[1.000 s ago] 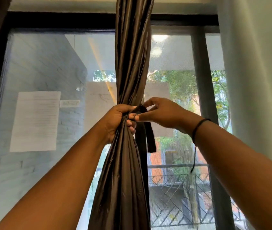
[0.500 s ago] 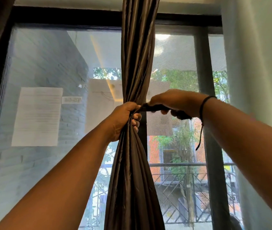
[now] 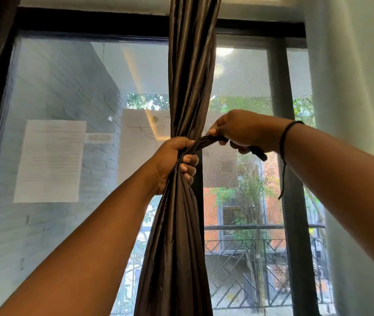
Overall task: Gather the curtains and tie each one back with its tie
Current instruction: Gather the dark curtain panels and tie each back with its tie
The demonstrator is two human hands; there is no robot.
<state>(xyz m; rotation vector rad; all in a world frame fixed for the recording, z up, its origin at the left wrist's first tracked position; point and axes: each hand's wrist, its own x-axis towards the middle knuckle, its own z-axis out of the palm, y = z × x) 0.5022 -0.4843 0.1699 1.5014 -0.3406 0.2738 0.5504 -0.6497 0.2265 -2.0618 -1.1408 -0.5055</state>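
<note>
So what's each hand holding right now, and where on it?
The left hand grips the gathered curtain at its bunched middle. The right hand holds the dark tie along its length, with its free end poking out past the palm.

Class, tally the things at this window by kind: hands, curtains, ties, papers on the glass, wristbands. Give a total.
Hands: 2, left hand, right hand
Curtains: 1, curtain
Ties: 1, tie
Papers: 1, paper
Wristbands: 1, wristband
Total: 6

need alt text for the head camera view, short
A left hand grips a gathered brown curtain at a window while the right hand pulls its dark tie taut to the right.
</note>
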